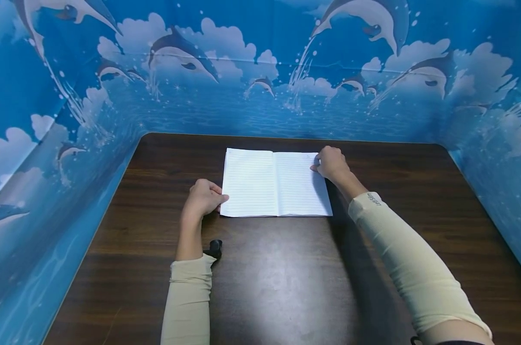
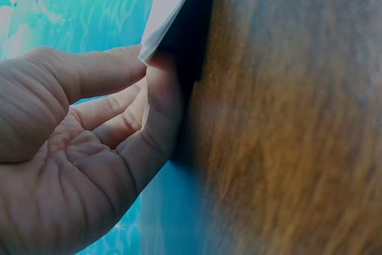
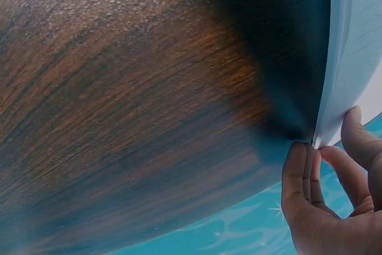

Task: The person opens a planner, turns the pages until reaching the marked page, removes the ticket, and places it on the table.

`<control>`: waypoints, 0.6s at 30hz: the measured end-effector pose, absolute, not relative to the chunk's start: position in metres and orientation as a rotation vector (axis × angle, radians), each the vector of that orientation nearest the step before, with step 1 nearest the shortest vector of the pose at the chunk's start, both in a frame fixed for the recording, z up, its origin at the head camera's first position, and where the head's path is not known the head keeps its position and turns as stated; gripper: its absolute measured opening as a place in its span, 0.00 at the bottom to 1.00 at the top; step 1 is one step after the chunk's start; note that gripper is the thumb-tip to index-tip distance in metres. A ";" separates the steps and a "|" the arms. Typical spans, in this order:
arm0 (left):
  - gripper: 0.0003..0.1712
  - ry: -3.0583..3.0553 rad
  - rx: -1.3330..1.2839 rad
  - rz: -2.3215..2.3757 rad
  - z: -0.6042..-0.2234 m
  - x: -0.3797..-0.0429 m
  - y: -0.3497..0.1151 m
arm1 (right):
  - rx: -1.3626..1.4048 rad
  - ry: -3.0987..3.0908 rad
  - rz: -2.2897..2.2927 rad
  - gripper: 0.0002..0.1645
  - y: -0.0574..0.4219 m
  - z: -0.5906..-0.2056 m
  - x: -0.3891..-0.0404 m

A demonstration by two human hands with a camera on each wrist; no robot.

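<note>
An open notebook (image 1: pixel 252 184) with white lined pages lies spread on the dark table, its centre fold running toward the person. My left hand (image 1: pixel 203 197) pinches the notebook's left edge near the lower corner. In the left wrist view the thumb of that hand (image 2: pixel 89 117) is on top of the paper (image 2: pixel 170 10) and a finger is beneath it. At the notebook's upper right corner is my right hand (image 1: pixel 331 163). The right wrist view shows this hand (image 3: pixel 334 201) with its thumb on the page (image 3: pixel 361 46) and other fingertips against the outer edge.
The brown wood-grain table (image 1: pixel 148 230) has rounded far corners. Blue cloth (image 1: pixel 243 110) printed with dolphins and clouds surrounds it at the back and sides. A small black object (image 1: pixel 214 248) sits by the left wrist. Light-coloured sleeves (image 1: pixel 411 258) cover both forearms.
</note>
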State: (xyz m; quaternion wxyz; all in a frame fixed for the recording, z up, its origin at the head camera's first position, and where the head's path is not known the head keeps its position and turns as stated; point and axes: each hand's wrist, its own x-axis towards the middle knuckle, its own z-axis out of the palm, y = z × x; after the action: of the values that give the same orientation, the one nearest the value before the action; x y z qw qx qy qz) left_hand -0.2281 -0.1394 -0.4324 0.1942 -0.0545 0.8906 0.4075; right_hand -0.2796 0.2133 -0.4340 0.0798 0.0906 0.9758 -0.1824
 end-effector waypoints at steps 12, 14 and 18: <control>0.15 2.491 -0.155 1.131 -0.432 -0.229 -0.139 | 0.190 2.926 -0.577 0.21 0.210 -0.430 -0.278; 0.15 2.494 -0.155 1.126 -0.433 -0.230 -0.139 | 0.209 2.925 -0.601 0.23 0.211 -0.431 -0.277; 0.15 2.494 -0.156 1.121 -0.434 -0.230 -0.139 | 0.289 2.918 -0.671 0.27 0.212 -0.434 -0.276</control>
State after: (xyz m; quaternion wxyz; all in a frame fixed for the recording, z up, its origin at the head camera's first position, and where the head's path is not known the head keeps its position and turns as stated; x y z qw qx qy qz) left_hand -0.2296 -0.1394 -0.4338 0.2003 -0.0559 0.8922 0.4009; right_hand -0.2757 0.2123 -0.4344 0.0666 0.0958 0.9679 -0.2226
